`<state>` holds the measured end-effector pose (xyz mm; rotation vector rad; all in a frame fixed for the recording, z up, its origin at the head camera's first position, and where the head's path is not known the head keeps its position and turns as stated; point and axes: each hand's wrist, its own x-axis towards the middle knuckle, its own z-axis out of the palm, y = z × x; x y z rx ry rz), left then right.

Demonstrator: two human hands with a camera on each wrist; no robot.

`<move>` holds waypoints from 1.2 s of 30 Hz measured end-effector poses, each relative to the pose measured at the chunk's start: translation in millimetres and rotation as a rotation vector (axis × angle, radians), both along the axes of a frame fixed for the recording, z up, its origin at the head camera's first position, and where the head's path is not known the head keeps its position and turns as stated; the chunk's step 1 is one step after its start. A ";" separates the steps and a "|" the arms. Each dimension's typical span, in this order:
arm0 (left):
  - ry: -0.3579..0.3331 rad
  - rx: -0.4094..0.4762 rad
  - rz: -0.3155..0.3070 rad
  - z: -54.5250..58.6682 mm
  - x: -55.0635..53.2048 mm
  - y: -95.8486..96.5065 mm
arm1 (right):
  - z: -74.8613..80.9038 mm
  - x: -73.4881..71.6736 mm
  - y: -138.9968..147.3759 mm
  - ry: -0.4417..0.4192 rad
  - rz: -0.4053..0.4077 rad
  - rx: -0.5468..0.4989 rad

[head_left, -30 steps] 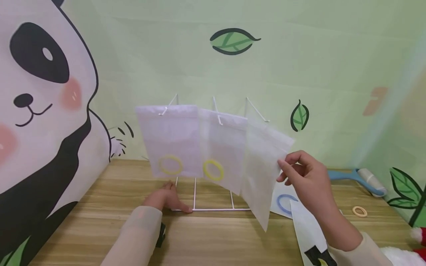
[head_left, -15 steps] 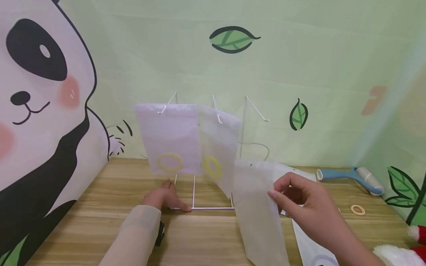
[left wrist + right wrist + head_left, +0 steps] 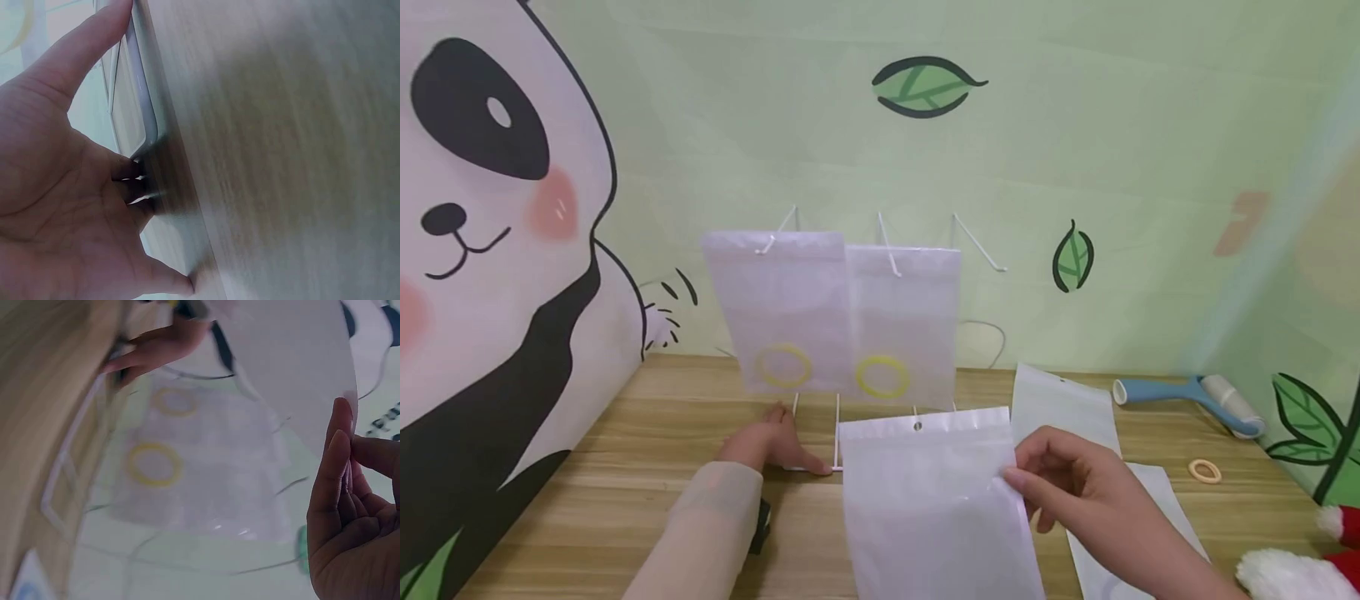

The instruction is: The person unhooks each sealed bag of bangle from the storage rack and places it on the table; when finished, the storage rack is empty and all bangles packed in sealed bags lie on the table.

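- The right hand (image 3: 1067, 483) pinches a white pouch (image 3: 932, 517) by its side edge, in front of the wire rack (image 3: 837, 433).
- The left hand (image 3: 778, 442), fingers spread, touches the rack's base.
- Letter-like dark marks (image 3: 384, 420) are too blurred for reading.

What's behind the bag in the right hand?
Head view: the white rack, its two hanging bags, and tabletop; the held bag hides the rack's lower front right.
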<state>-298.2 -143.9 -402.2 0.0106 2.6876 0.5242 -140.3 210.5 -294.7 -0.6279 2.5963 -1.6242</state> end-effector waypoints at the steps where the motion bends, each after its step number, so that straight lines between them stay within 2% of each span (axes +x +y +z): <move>1: 0.002 -0.005 -0.003 4.6 3.9 2.1 | -4.1 -5.0 3.9 -0.036 -0.014 0.011; 4: 0.002 -0.008 -0.007 13.3 11.3 5.7 | -17.5 -19.7 19.4 -0.113 -0.072 0.055; 7: 0.001 -0.008 -0.014 13.1 10.3 5.5 | -32.9 -33.8 38.8 -0.138 -0.109 0.102; 8: 0.000 -0.006 -0.013 8.5 6.7 3.7 | -38.3 -37.7 45.3 -0.137 -0.118 0.120; 11: 0.004 -0.004 -0.008 -17.1 -14.1 -4.9 | -53.3 -47.4 64.0 -0.167 -0.141 0.177; 14: -0.001 -0.016 -0.005 -25.0 -19.2 -7.3 | -64.4 -52.7 80.9 -0.219 -0.154 0.218; 15: -0.008 -0.015 -0.003 -20.8 -16.2 -5.8 | -67.4 -54.0 86.1 -0.240 -0.156 0.227; 18: -0.019 -0.015 -0.003 0.9 1.1 1.3 | -75.6 -57.0 100.0 -0.275 -0.163 0.246; 19: -0.022 -0.012 -0.002 3.8 3.3 2.3 | -78.2 -58.2 103.8 -0.287 -0.173 0.256; 21: -0.021 -0.016 -0.002 -0.6 -0.1 1.2 | -83.1 -60.5 110.1 -0.302 -0.193 0.268; 25: 0.003 -0.015 -0.009 -18.3 -16.7 -6.5 | -88.6 -66.1 115.6 -0.312 -0.236 0.304; 27: 0.016 -0.001 -0.023 -21.5 -21.4 -9.6 | -90.0 -68.0 115.5 -0.327 -0.257 0.334; 30: 0.020 0.012 -0.049 -10.6 -15.7 -10.1 | -90.8 -70.5 113.2 -0.367 -0.291 0.416; 32: 0.017 0.019 -0.070 1.7 -7.1 -9.3 | -90.2 -71.5 110.9 -0.372 -0.307 0.489; 34: 0.018 0.025 -0.078 10.3 0.9 -9.0 | -88.8 -72.3 108.1 -0.325 -0.303 0.571; 36: 0.027 0.027 -0.098 14.0 4.9 -9.2 | -86.0 -73.8 102.2 -0.249 -0.294 0.633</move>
